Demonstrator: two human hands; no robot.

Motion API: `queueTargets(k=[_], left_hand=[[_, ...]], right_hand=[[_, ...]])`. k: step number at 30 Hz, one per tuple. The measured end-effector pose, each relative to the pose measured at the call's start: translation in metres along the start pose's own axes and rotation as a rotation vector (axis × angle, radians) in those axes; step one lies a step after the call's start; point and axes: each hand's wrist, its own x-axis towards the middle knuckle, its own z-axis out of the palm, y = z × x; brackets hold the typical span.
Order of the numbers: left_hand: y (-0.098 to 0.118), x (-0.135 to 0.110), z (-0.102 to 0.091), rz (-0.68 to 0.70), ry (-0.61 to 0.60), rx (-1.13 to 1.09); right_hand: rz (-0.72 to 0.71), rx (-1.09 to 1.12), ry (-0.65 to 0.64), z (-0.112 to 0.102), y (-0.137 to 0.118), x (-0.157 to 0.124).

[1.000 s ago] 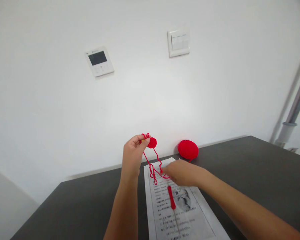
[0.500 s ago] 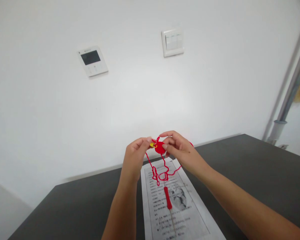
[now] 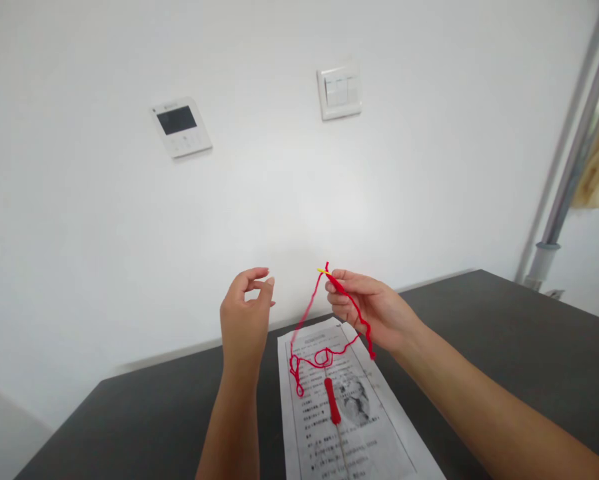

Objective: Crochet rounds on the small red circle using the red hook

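This looks like a plain room in an office or flat. Above the dark table [image 3: 504,347] rises a bare white wall [image 3: 79,233], carrying a wall control panel [image 3: 182,128] with a small screen and, to its right, a light switch [image 3: 339,91]. Right of the table stands a grey metal pole [image 3: 569,180].

The paper sheet [image 3: 352,413] on the dark worktop [image 3: 504,347] has many lines of small black print and a grey picture in the middle. The print is too small and blurry to read. The wall panel [image 3: 182,130] has a dark screen with a tiny mark above it, too small to read. The light switch [image 3: 340,92] has no words on it. No words or numbers can be read anywhere.
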Motion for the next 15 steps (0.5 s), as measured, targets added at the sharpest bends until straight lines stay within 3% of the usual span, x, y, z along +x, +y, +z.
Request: queueTargets(k=[6,11,15], left_hand=[[0.017,-0.019,0.008,0.122,-0.329,0.051],[0.022,-0.026,0.016,0.231,-0.266,0.135],[0.017,-0.028,0.020,0.255,-0.227,0.107]], right_hand=[[-0.047,-0.054,0.007,0.007,0.009,-0.001],[-0.266,-0.329,0.069,0.013,0.016,-0.005],[-0.360,-0.561,0.080,0.013,0.019,-0.006]])
